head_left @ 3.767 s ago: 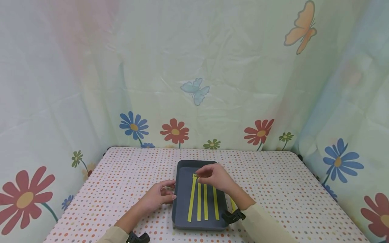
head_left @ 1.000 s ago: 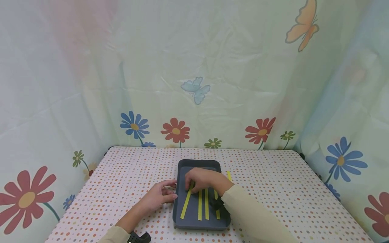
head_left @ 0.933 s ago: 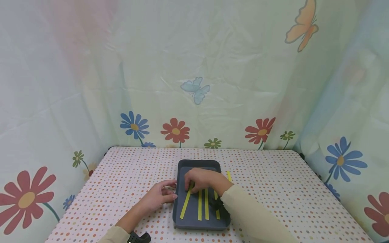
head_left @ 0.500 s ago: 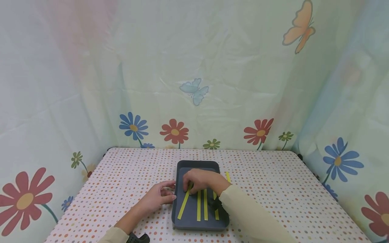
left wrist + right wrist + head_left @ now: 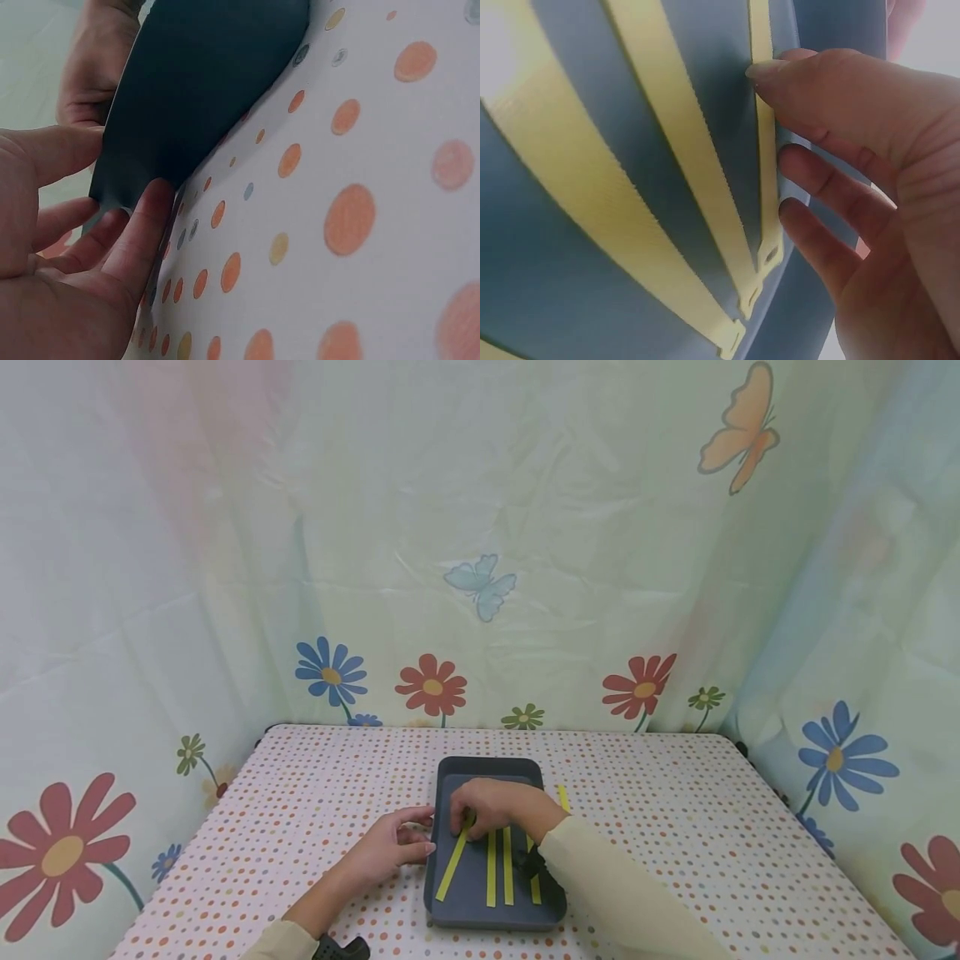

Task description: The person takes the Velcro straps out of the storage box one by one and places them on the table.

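On a dotted table (image 5: 637,810), the right hand (image 5: 489,806) is pinching the leftmost yellow strip (image 5: 452,867) in the gray tray (image 5: 472,885), the strip slanting nearward from the fingertips, while the left hand (image 5: 386,843), fingers parted, is touching the side.

The tray (image 5: 489,765) was smooth, matt plastic by its look. Inside it, the strips (image 5: 681,135) had a fine grain and rough, finely jagged edges; whether cloth or plastic could not be told. Under the tray, the tabletop (image 5: 637,793) looked smooth and dull. Behind it, the curtain (image 5: 585,527) was creased, softly glossy fabric. The sleeves (image 5: 630,885) near it were matt cloth.
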`<action>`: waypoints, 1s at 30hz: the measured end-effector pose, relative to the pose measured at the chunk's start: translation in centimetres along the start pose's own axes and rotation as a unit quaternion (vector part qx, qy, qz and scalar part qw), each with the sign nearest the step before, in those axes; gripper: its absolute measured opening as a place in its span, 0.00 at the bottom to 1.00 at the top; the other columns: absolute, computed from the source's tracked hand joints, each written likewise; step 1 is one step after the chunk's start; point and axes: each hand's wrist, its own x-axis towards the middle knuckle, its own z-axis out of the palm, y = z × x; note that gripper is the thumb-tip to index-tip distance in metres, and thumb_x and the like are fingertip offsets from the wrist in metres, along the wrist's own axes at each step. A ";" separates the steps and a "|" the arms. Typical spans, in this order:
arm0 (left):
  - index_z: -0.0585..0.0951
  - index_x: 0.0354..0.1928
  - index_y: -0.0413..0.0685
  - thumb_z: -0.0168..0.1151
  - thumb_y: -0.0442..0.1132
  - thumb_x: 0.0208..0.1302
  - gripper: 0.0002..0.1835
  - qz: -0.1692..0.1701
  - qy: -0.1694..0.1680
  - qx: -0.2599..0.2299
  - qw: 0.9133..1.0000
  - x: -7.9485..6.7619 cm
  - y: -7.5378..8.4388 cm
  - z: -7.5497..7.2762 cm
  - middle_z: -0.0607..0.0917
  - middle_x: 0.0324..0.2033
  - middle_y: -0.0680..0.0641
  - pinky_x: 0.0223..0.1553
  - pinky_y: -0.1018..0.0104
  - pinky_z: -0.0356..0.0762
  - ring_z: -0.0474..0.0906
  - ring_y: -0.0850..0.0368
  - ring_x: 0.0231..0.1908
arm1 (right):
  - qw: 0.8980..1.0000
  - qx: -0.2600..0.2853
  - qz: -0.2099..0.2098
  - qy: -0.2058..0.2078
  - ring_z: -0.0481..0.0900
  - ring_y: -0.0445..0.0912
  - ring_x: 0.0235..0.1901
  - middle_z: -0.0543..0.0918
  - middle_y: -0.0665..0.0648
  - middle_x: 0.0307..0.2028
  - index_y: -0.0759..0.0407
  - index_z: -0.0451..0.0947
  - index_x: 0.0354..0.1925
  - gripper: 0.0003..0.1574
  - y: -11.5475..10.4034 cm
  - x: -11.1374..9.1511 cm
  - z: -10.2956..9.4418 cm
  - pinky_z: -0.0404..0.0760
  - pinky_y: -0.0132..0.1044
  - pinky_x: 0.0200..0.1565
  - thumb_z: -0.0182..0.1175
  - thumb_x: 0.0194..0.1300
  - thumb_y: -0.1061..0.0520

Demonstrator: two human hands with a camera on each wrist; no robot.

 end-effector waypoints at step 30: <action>0.65 0.75 0.36 0.67 0.36 0.69 0.36 -0.004 -0.001 -0.014 1.000 0.0 0.3 0.1 0.75 0.65 0.35 0.49 0.62 0.87 0.84 0.56 0.49 | 0.999 -0.024 -0.026 0.000 0.78 0.34 0.34 0.83 0.42 0.37 0.50 0.90 0.36 0.10 -1.2 0.6 -0.2 0.78 0.23 0.39 0.72 0.60 0.65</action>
